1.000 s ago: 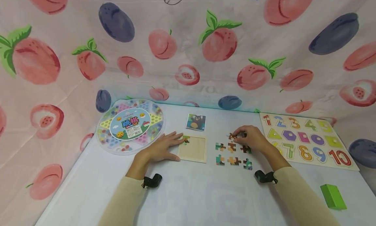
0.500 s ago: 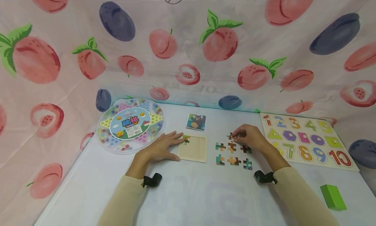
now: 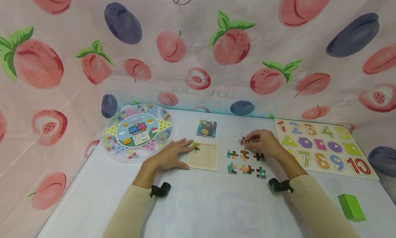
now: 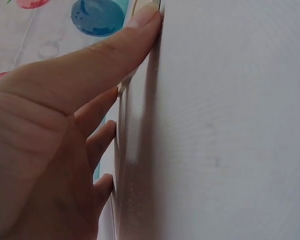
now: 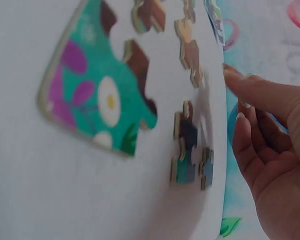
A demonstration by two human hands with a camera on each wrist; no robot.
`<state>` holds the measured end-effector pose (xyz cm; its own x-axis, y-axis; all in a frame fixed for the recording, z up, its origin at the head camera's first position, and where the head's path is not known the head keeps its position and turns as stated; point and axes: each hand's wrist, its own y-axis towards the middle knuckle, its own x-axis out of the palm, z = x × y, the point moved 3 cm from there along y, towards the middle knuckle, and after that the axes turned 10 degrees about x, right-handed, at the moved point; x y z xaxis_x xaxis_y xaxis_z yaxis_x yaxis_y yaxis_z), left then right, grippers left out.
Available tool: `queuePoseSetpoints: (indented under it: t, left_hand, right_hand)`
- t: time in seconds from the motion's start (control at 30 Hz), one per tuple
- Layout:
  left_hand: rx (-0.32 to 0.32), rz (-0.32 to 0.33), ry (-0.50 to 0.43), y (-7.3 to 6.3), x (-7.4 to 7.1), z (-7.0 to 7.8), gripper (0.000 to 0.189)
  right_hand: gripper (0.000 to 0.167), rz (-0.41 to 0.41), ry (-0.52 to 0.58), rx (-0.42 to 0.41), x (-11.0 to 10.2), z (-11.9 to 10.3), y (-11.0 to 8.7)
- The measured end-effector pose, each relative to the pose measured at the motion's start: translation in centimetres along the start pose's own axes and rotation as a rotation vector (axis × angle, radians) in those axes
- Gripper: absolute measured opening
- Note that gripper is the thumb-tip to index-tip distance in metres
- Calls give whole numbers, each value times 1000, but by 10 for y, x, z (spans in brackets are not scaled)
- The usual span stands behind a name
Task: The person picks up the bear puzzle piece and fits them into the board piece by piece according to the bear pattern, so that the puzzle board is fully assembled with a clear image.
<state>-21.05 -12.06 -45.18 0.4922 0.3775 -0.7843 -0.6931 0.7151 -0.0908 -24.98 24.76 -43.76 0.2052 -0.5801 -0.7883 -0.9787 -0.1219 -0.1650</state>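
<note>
In the head view, my left hand (image 3: pixel 171 155) lies with fingers spread at the left edge of a shallow square wooden puzzle frame (image 3: pixel 202 161), fingertips and thumb on its rim. One green-and-brown piece sits in the frame's upper left corner. My right hand (image 3: pixel 263 142) pinches a brown jigsaw piece (image 3: pixel 243 141) between thumb and fingertips, at the back of the loose pieces. Below it lie several pieces in rows, among them a brown piece (image 3: pixel 244 155) and a teal corner piece (image 5: pixel 90 95), which is large in the right wrist view. The left thumb (image 4: pixel 100 57) is straight.
A small bear picture card (image 3: pixel 206 128) lies behind the frame. To the left is a round Chinese checkers set (image 3: pixel 137 133). A wooden number board (image 3: pixel 328 148) lies right of the right hand, and a green block (image 3: pixel 351 207) sits near the right front.
My right hand has shifted slightly back, and the brown jigsaw piece at its fingertips has moved away from the row below. My left hand and the frame have stayed put.
</note>
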Motion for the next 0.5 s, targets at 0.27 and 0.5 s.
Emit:
queuePoseSetpoints:
  t: [0.27, 0.5]
  left_hand:
    - [-20, -13, 11, -1, 0, 0, 80]
    - [2, 9, -4, -1, -1, 1, 77]
  right_hand:
    - [25, -12, 82, -40, 10, -16, 2]
    - [27, -35, 87, -40, 24, -35, 4]
